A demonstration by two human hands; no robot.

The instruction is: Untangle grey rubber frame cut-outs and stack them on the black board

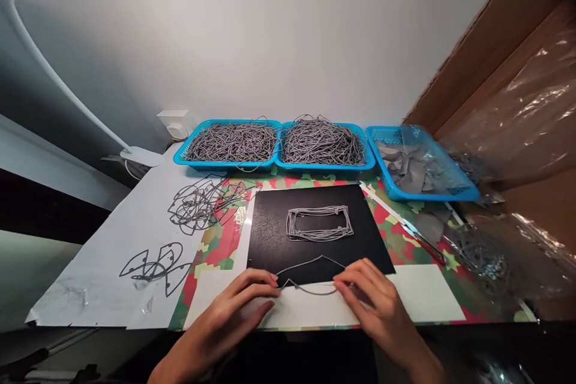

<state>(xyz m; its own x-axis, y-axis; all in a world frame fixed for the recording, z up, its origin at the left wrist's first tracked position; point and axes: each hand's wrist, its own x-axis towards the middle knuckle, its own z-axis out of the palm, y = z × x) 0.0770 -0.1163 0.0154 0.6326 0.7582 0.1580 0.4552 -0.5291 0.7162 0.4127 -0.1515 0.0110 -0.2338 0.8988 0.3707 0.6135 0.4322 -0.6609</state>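
A thin grey loop (315,293) is stretched between my two hands, over the front edge of a black mat (270,246) and a white strip. My left hand (238,306) has its fingertips on the loop's left end, thumb a little apart below. My right hand (373,294) pinches the right end between thumb and fingers. Just beyond, a stack of similar grey loops (320,237) lies on the mat, laid out as a rectangle.
Two blue baskets (225,164) (324,167) heaped with grey loops stand at the back. A third blue basket (432,197) holds grey scraps. Scissors (423,241) lie at right. Loose loops (198,207) (157,267) lie at left, near a white lamp (141,156).
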